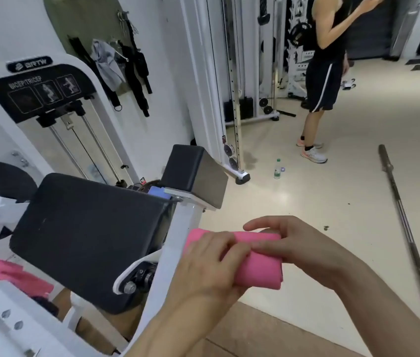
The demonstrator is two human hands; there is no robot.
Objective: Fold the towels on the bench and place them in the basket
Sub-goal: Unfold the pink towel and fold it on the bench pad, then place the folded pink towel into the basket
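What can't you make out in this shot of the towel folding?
Head view:
- The basket: not in frame.
- Folds of the towel: covered by the left hand and right hand.
- The pink cloth: cut off by the left edge.
- Label on the bottle: too small.

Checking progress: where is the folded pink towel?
Head view, lower centre: the folded pink towel is held by left hand and right hand, right of the black pad.

This is a gym: a weight machine (39, 92), a cable tower (232, 73) and a long bar (402, 212) on the floor (332, 191).
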